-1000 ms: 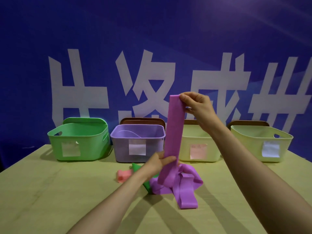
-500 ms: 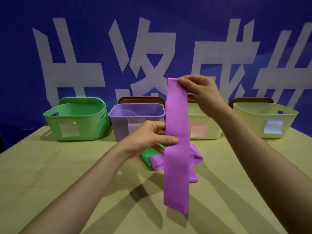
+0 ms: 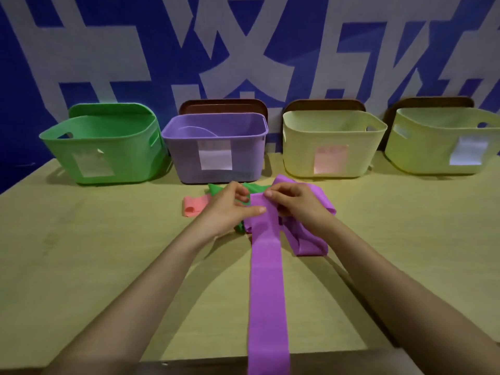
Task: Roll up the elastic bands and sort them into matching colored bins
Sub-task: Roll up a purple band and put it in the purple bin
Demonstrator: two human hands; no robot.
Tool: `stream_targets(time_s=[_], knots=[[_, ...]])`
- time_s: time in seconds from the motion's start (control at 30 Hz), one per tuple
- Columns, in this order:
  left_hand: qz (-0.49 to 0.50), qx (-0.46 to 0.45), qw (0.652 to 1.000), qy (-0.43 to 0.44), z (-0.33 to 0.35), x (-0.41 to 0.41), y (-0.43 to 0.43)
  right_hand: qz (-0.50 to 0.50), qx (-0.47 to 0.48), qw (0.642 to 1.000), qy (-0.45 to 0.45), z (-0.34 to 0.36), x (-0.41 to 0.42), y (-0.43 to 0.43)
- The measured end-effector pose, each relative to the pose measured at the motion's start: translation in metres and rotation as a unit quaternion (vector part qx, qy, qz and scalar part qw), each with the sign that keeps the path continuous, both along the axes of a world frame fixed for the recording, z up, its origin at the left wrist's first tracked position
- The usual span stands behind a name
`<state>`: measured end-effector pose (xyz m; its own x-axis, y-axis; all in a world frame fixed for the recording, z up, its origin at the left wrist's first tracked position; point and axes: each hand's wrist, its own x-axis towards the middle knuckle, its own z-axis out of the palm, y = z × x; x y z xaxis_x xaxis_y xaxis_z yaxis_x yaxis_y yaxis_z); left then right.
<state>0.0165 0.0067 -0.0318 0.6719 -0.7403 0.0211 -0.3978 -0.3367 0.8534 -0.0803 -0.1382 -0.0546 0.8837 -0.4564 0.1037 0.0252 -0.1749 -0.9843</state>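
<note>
A long purple elastic band (image 3: pixel 266 288) hangs from both my hands and runs down past the table's near edge. My left hand (image 3: pixel 230 209) pinches its top end from the left, and my right hand (image 3: pixel 293 203) pinches the same end from the right. Behind them on the table lie more purple bands (image 3: pixel 311 239) in a loose heap, a green band (image 3: pixel 253 188) partly hidden by my hands, and a pink band (image 3: pixel 193 205). The purple bin (image 3: pixel 216 125) stands just beyond, second from the left.
Along the blue wall stand a green bin (image 3: pixel 102 139), then the purple one, a pale yellow bin (image 3: pixel 332 123) with a pink label and another yellow bin (image 3: pixel 446 125) at the right. The wooden table (image 3: pixel 94 253) ends at its near edge, low in the frame.
Both hands came down from chest height to just above the table and met at the band's top end. The camera tilted down, and the band now trails toward me over the table's edge.
</note>
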Motion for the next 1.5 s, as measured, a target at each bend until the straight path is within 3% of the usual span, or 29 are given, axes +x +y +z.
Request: stream_targets(time_s=[0.1, 0.27, 0.67, 1.33, 1.5], knots=[[-0.02, -0.024, 0.997, 0.072, 0.001, 0.011, -0.011, -0.007, -0.009, 1.0, -0.012, 0.005, 0.008, 0.0], [-0.014, -0.14, 0.978, 0.157, -0.014, 0.015, -0.014, -0.021, -0.017, 0.999, -0.035, 0.001, 0.014, 0.0], [0.003, -0.166, 0.95, 0.266, -0.025, 0.018, -0.012, -0.003, -0.06, 0.996, -0.061, -0.001, 0.009, 0.004], [0.035, -0.182, 0.953, 0.238, -0.023, 0.013, -0.009, 0.013, -0.007, 0.999, -0.051, 0.002, 0.001, 0.006], [0.022, -0.191, 0.94, 0.282, -0.022, 0.011, -0.009, -0.002, 0.028, 0.997, -0.068, 0.002, 0.003, 0.009]])
